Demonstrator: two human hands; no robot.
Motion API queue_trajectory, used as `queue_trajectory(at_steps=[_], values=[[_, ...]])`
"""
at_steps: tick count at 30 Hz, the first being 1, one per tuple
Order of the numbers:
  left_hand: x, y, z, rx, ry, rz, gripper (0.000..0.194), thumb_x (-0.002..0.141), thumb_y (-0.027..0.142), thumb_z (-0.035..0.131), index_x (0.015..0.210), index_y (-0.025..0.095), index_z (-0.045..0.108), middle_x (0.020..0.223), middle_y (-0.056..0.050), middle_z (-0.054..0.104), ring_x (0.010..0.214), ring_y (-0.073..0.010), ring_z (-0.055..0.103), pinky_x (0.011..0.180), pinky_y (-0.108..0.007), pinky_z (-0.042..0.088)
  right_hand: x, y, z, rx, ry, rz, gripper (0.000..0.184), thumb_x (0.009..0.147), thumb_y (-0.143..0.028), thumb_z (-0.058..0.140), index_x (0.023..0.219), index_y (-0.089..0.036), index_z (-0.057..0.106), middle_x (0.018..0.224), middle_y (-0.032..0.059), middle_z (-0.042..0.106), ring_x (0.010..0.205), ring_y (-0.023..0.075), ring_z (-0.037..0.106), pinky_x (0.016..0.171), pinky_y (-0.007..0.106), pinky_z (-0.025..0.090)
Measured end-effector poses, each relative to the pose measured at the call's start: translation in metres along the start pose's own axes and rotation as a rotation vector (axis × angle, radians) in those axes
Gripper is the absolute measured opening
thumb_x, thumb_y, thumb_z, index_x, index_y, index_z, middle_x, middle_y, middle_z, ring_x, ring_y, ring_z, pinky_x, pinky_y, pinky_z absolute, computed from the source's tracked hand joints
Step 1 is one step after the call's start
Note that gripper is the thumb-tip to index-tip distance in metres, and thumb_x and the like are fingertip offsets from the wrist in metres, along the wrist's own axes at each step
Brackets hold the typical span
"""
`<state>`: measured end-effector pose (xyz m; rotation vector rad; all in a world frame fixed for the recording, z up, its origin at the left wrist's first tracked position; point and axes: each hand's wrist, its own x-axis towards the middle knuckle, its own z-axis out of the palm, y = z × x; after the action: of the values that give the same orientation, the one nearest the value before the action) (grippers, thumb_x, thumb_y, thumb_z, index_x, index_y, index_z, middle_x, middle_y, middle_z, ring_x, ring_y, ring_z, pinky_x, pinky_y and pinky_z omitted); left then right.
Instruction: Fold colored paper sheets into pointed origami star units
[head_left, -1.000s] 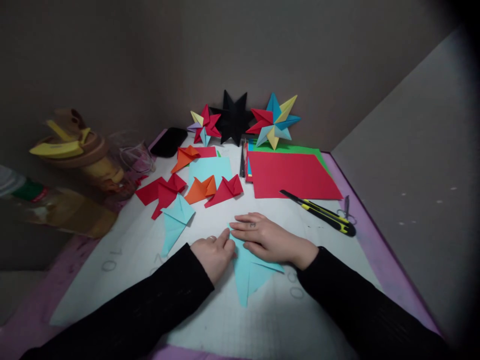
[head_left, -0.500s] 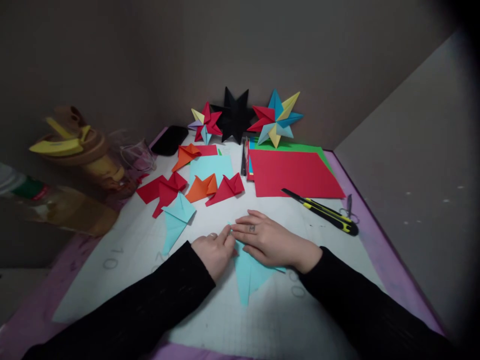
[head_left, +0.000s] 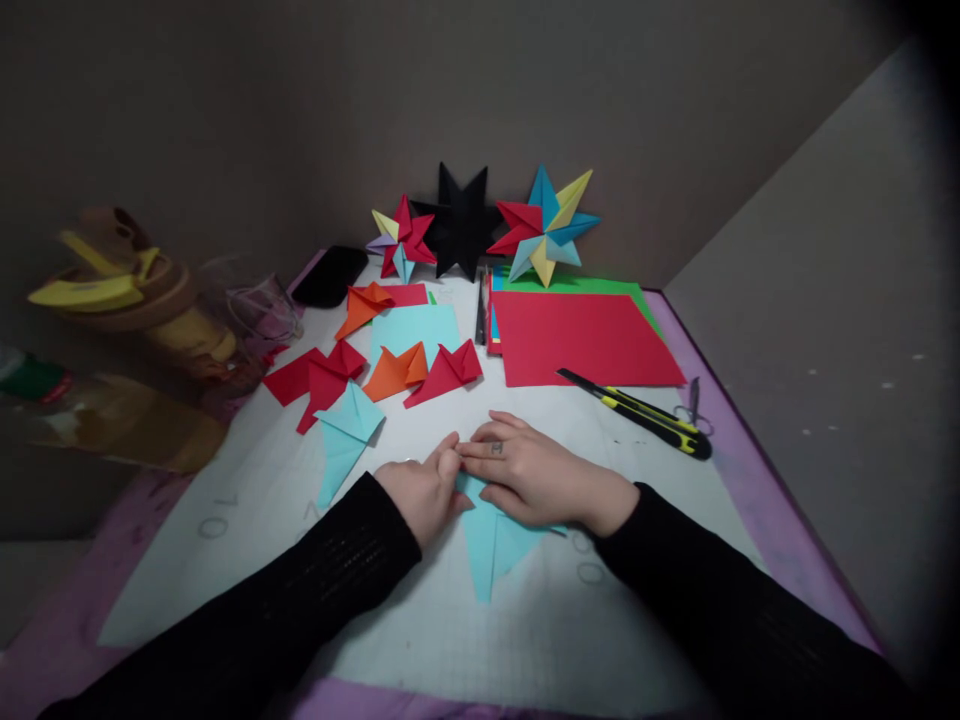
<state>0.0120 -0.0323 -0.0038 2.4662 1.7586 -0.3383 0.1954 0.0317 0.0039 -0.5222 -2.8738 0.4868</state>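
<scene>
A folded light blue paper (head_left: 491,555) lies on the white sheet in front of me, its long point towards me. My left hand (head_left: 424,495) is closed at the paper's upper left edge, thumb and fingers pressed together on it. My right hand (head_left: 532,470), with a ring, lies over the paper's upper part with fingers stretched out and pressing down. Its fingertips meet those of my left hand, and together they hide the top of the fold. Another folded light blue piece (head_left: 349,435) lies left of my left hand.
Folded red (head_left: 446,372) and orange pieces (head_left: 397,370) lie beyond my hands. A box cutter (head_left: 637,415) and small scissors (head_left: 694,405) are at the right, before red paper (head_left: 589,340). Paper stars (head_left: 461,220) stand at the back. A bottle (head_left: 112,410) and phone (head_left: 331,276) are left.
The view has shifted slightly. My left hand's fingers have curled in and turned, with the thumb now showing on top at the paper's edge. My right hand stays pressed on the paper.
</scene>
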Motion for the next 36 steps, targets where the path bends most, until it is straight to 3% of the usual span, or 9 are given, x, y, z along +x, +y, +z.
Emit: queue_trajectory(at_steps=[5, 13, 18, 31, 36], values=[[-0.001, -0.002, 0.002, -0.016, 0.015, 0.001, 0.057, 0.087, 0.043, 0.047, 0.133, 0.010, 0.041, 0.128, -0.019, 0.055, 0.071, -0.0244, 0.068, 0.055, -0.031, 0.048, -0.001, -0.001, -0.002, 0.012, 0.021, 0.001, 0.035, 0.082, -0.021, 0.051, 0.117, -0.021, 0.058, 0.112, 0.0056, 0.065, 0.106, 0.0225, 0.047, 0.105, 0.050, 0.025], [-0.001, 0.000, 0.000, 0.011, 0.041, 0.027, 0.063, 0.087, 0.042, 0.047, 0.143, 0.023, 0.027, 0.143, -0.012, 0.040, 0.067, -0.0246, 0.068, 0.051, -0.035, 0.050, -0.004, -0.005, -0.003, -0.078, 0.024, 0.070, 0.018, 0.086, -0.022, 0.048, 0.096, -0.016, 0.061, 0.087, 0.0073, 0.062, 0.095, 0.0203, 0.052, 0.105, 0.045, 0.030], [-0.001, 0.000, 0.002, 0.019, 0.043, 0.034, 0.054, 0.089, 0.043, 0.042, 0.139, 0.023, 0.037, 0.145, -0.009, 0.035, 0.070, -0.0247, 0.068, 0.055, -0.037, 0.051, -0.009, -0.007, 0.003, -0.107, 0.055, 0.151, 0.018, 0.089, -0.025, 0.045, 0.097, -0.015, 0.058, 0.084, 0.0074, 0.060, 0.086, 0.0189, 0.056, 0.103, 0.044, 0.034], [-0.001, 0.000, 0.000, -0.015, 0.022, 0.030, 0.055, 0.089, 0.043, 0.040, 0.140, 0.023, 0.036, 0.146, -0.011, 0.033, 0.075, -0.0260, 0.068, 0.059, -0.038, 0.051, -0.060, -0.032, -0.007, -0.211, -0.037, 0.189, 0.022, 0.089, -0.025, 0.045, 0.098, -0.013, 0.061, 0.069, 0.0049, 0.057, 0.073, 0.0181, 0.054, 0.104, 0.045, 0.031], [-0.001, -0.001, 0.000, -0.023, 0.034, 0.038, 0.054, 0.090, 0.043, 0.038, 0.140, 0.023, 0.036, 0.146, -0.010, 0.035, 0.075, -0.0259, 0.068, 0.059, -0.038, 0.051, -0.080, -0.038, -0.004, -0.190, 0.015, 0.269, 0.025, 0.088, -0.029, 0.048, 0.102, -0.015, 0.061, 0.070, 0.0041, 0.057, 0.070, 0.0180, 0.056, 0.102, 0.046, 0.035]])
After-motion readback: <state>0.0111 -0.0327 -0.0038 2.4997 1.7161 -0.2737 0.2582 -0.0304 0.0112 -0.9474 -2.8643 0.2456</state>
